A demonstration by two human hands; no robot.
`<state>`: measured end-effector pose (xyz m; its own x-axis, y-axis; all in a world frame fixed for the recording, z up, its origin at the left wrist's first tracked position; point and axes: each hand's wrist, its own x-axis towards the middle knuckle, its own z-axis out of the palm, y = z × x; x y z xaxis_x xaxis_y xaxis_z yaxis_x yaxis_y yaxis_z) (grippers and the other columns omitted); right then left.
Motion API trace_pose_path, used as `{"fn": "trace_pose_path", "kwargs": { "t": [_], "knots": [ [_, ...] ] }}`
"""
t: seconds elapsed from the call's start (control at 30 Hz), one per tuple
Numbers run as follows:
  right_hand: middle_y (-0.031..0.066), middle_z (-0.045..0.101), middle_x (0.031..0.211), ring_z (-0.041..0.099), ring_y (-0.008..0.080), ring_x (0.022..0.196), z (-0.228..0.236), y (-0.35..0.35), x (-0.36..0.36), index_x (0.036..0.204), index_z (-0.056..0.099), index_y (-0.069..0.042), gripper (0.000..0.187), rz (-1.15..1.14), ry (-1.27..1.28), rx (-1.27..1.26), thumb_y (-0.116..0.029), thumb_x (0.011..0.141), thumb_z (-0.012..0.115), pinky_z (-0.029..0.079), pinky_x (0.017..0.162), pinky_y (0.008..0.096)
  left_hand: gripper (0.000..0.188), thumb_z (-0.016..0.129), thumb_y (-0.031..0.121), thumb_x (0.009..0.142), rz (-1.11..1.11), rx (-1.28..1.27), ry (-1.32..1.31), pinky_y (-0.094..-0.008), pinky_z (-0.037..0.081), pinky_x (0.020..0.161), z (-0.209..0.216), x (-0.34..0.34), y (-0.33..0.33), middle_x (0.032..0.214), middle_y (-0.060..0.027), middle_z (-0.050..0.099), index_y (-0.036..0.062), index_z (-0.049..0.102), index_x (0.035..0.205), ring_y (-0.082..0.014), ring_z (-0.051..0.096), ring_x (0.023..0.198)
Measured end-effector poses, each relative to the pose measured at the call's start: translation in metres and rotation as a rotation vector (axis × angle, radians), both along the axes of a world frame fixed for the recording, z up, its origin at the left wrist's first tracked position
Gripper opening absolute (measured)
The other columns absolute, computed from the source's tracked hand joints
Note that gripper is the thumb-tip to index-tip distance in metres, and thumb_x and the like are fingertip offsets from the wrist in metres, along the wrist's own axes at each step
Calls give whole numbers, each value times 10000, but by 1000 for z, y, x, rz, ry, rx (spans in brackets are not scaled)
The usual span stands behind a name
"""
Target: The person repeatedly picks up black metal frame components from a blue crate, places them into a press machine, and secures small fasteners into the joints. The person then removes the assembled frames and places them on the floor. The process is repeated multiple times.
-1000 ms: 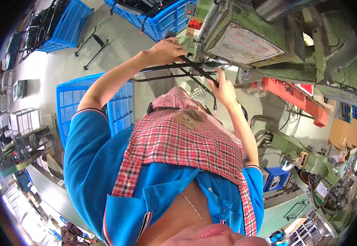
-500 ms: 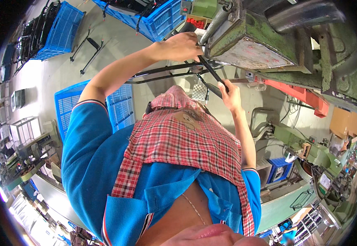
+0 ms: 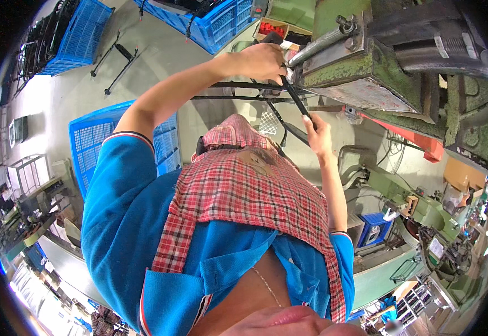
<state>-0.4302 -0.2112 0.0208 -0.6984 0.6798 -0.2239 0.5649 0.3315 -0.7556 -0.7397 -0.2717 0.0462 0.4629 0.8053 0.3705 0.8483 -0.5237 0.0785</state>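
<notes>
My left hand (image 3: pixel 259 63) is closed around the upper end of a black tubular metal frame (image 3: pixel 296 98), right beside the head of a green machine (image 3: pixel 361 89). Lower down and to the right, my right hand (image 3: pixel 319 136) grips the same frame, with the thumb lying along a tube. More black tubes of the frame reach left beneath my left forearm and down in front of my apron. The frame's end at the machine is partly hidden by my left fingers, so I cannot tell whether it touches the machine.
A blue plastic crate (image 3: pixel 90 143) stands under my left arm. Black frames fill another blue crate (image 3: pixel 81 39) at the far left; one black frame (image 3: pixel 123 53) lies on the floor. A box of red parts (image 3: pixel 271 29) sits behind my left hand. An orange-red beam (image 3: pixel 406 133) extends at right.
The whole view has shifted slightly, with the machine now a little farther right. Both hands keep their hold on the black frame, which sits at nearly the same tilt.
</notes>
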Motion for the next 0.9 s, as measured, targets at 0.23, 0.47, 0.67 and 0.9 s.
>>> {"fn": "trace_pose_path", "kwargs": {
  "t": [0.23,0.47,0.67,0.9],
  "knots": [
    [88,487,559,441,144,513,-10,-12,4,985,648,-21,319,-67,-15,4,-325,913,580,375,506,333,318,588,439,819,-111,3,-79,-404,463,787,10,-2,2,727,-79,609,130,653,848,-305,584,840],
    [98,482,572,408,164,537,-2,-11,-5,885,609,-4,357,-72,1,7,-359,907,581,382,539,348,378,558,485,864,-11,-107,57,-424,469,852,1,-4,2,930,-105,641,143,633,1005,-340,575,973],
    [112,480,589,412,185,550,-6,-4,-6,860,599,2,356,-47,-33,71,-350,909,578,382,550,362,337,516,495,889,-30,-56,74,-421,452,751,0,-8,1,777,-72,610,219,642,1036,-291,610,762],
    [110,511,615,451,178,564,-14,-8,-3,977,636,-12,346,-53,39,38,-347,908,578,403,566,343,291,588,380,879,122,151,-165,-457,449,824,8,2,-29,951,-121,583,175,598,1086,-332,543,974]
  ]
}}
